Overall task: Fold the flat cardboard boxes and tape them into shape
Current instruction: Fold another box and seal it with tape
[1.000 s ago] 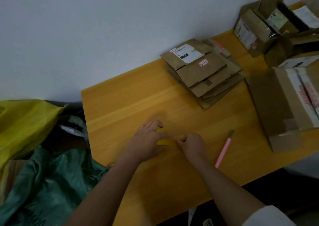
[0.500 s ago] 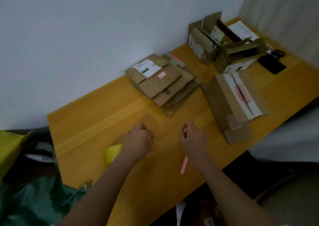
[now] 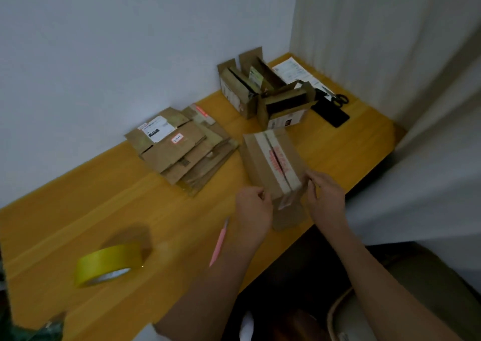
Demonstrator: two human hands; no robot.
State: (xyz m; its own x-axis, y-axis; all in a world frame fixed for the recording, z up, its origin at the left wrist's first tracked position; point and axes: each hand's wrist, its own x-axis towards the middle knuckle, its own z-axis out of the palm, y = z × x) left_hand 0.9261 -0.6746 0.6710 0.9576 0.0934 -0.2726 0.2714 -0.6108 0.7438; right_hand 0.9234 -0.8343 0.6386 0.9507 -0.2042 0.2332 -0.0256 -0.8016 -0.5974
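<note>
One wooden table (image 3: pixel 104 210), yellow-orange, stands against a pale wall (image 3: pixel 130 41), with a light curtain (image 3: pixel 390 54) closing the corner at the right. One stack of flat cardboard boxes (image 3: pixel 182 150) lies near the wall at the middle of the table; the number of sheets in it cannot be told, and the top sheet bears a white label. Three assembled boxes are present. Two open boxes (image 3: pixel 263 93) stand together at the far right corner, flaps up. The third, a taped cardboard box (image 3: pixel 273 169), lies near the table's front edge, just right of the stack; its long axis runs from the front edge toward the wall, leaning slightly left as it goes back, and a white tape strip with red print runs along that axis on its upper face. Its near end, with one flap folded down, points toward the person. The left hand (image 3: pixel 253 210) has curled fingers pressed against the box's near left corner, and the right hand (image 3: pixel 325 197) holds the near right corner with fingers curled round the edge. One roll of yellow tape (image 3: pixel 109 265) lies at the front left, well apart from the box. One pink pen-like tool (image 3: pixel 218 241) lies just beside the left forearm. One black flat object (image 3: pixel 330 111), one pair of scissors (image 3: pixel 338 98) and one printed paper sheet (image 3: pixel 294 72) lie at the far right.
</note>
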